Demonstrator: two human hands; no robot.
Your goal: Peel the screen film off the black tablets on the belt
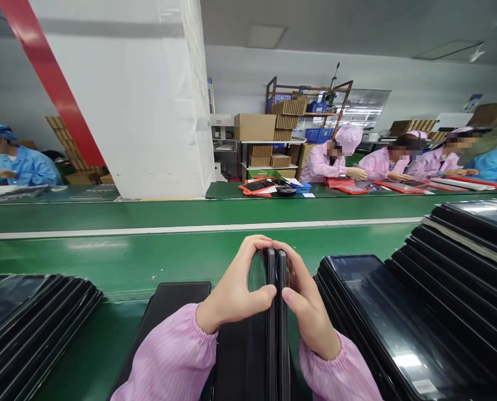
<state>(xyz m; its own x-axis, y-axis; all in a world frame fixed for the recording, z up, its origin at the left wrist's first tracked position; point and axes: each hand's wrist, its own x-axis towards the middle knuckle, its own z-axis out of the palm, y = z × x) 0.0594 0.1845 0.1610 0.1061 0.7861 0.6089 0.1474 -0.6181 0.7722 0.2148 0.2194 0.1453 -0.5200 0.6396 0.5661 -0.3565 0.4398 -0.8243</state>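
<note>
Both my hands grip a thin black tablet case [273, 328] that stands on edge, seen end-on, above the green bench. My left hand [235, 289] clasps its left face, fingers curled over the top edge and thumb pressed on the side. My right hand [307, 306] holds the right face the same way. Pink sleeves cover both wrists. A flat black case [169, 303] lies under my left forearm.
Fanned stacks of black tablets lie at the right [419, 312] and at the left [27, 317]. A green conveyor belt [190, 214] runs across. Beyond it, people in pink and blue coats work at red cases [349, 186]. A white pillar [148, 111] stands behind.
</note>
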